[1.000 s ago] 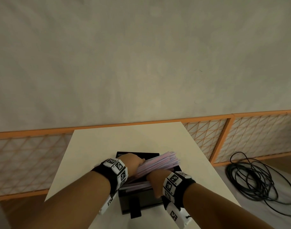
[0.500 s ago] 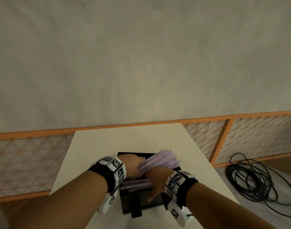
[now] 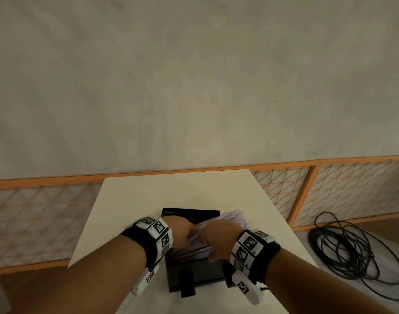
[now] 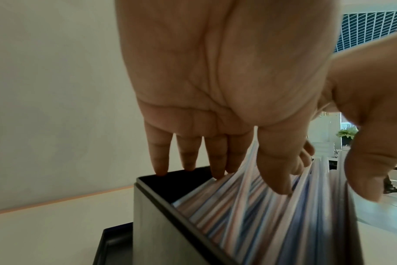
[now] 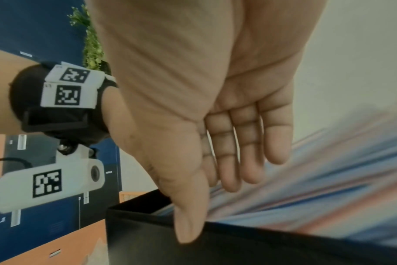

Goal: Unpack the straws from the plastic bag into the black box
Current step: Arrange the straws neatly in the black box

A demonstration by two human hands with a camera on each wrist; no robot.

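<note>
The black box (image 3: pixel 194 275) stands on the cream table (image 3: pixel 171 191) with pink, white and blue straws (image 3: pixel 232 217) slanting out over its far right rim. My left hand (image 3: pixel 180 232) is over the box's left side. In the left wrist view its fingers (image 4: pixel 215 156) point straight down to the box rim (image 4: pixel 152 188) and its thumb presses the straws (image 4: pixel 249 206). My right hand (image 3: pixel 216 236) lies flat on the straws (image 5: pixel 317 188), fingers (image 5: pixel 249 152) straight, thumb against the box's near wall (image 5: pixel 147 233). No plastic bag is in view.
A flat black tray or lid (image 4: pixel 116 242) lies on the table against the box. An orange lattice fence (image 3: pixel 352 189) runs behind the table below a plain wall. A coil of black cable (image 3: pixel 343 250) lies on the floor to the right.
The straw bundle has dropped lower into the box. My right hand has moved from the box's front up onto the straws, close to my left hand.
</note>
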